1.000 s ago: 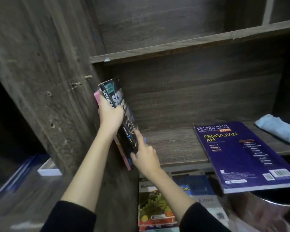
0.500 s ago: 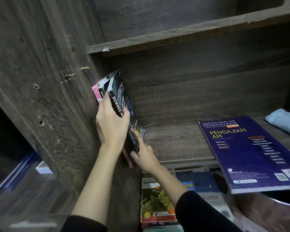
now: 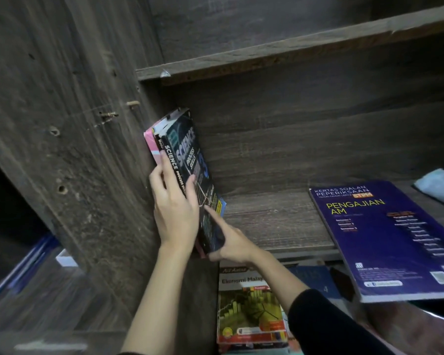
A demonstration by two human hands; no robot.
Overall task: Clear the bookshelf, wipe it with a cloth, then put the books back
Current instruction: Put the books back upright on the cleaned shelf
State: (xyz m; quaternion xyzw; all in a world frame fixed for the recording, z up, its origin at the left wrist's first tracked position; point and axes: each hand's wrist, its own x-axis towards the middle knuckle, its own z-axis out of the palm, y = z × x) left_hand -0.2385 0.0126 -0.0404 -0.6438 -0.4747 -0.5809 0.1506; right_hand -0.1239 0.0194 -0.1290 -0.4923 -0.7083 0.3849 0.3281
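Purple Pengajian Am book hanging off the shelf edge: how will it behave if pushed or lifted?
The purple book looks thin and soft-covered, so it would likely flex when lifted by one corner. Its near end overhangs the shelf, so a nudge outward could tip it off. The glossy cover may slide easily.

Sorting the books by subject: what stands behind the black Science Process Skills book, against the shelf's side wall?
Between the Science book and the side wall, a pink-edged book shows. Its cover and title are hidden.

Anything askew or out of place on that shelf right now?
Yes. The purple exam book lies flat with its near end hanging past the shelf's front edge, so it might slide off. The Science books lean against the left wall, steadied by both hands. A light blue cloth sits on the shelf at far right.
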